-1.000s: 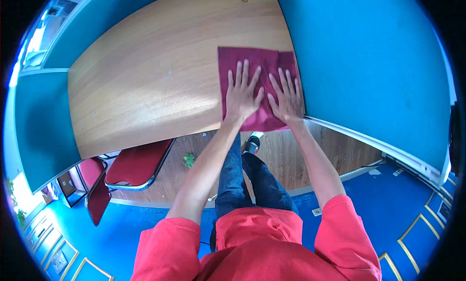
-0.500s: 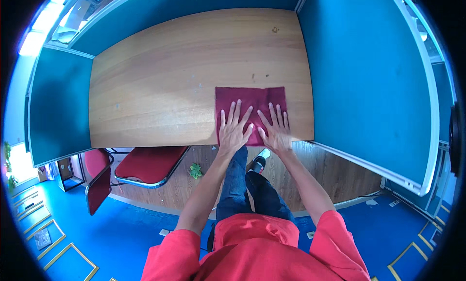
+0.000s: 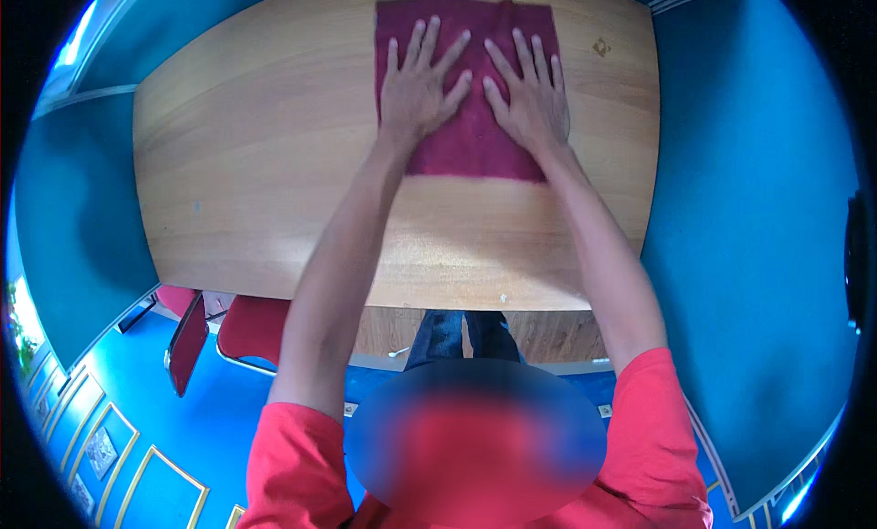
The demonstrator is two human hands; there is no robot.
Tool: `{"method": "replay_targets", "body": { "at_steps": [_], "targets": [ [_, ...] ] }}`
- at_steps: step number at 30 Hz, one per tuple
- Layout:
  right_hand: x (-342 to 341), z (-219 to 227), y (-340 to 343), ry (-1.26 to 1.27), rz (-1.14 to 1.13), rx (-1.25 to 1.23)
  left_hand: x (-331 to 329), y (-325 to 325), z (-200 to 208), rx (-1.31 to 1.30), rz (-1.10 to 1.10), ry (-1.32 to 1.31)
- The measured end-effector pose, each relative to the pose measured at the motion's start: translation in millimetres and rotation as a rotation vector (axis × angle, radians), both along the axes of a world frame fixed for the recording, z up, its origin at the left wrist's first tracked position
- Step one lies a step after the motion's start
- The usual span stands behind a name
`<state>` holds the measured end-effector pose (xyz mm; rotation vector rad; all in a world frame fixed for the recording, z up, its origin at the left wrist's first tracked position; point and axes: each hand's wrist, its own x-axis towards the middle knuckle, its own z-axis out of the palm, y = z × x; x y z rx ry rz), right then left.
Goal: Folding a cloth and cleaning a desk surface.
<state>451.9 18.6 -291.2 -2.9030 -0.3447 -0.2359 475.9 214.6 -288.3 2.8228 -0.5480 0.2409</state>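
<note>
A person in a red short-sleeved shirt leaned over a wood-grain table [image 3: 256, 154], both bare arms stretched forward. A maroon cloth [image 3: 470, 150], roughly square, lay spread on the far part of the table, right of its middle. The left hand [image 3: 416, 100] rested palm down on the cloth's left side, and the right hand [image 3: 533, 107] lay palm down along its right edge. In each hand the grip was apart: fingers fanned out, thumbs angled toward each other without meeting, nothing pinched or clamped. The work appeared to be partway along. The cloth was opened out and mostly flat beneath the palms, but a crease [image 3: 505, 19] at its far edge was left unsmoothed. A brown mark [image 3: 601, 47] beyond the right hand and a pale speck [image 3: 503, 298] by the table's near edge lay outside the cloth, so some of the surface seemed left to deal with; how much was finished could not be told. Blue partition panels [image 3: 758, 209] bordered the table, and a red chair [image 3: 253, 326] stood at its near left, over a blue floor [image 3: 178, 342].
</note>
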Motion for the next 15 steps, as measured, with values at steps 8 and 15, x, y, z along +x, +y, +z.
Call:
{"method": "replay_targets", "body": {
  "at_steps": [8,15],
  "targets": [
    [115.3,-4.1,6.9,-0.112,0.084,-0.013,110.0,7.2,-7.4,0.069,-0.052,-0.003],
    [123.8,-1.8,11.6,-0.027,0.127,0.008,115.2,5.2,-9.2,0.072,-0.046,-0.027]
  ]
}}
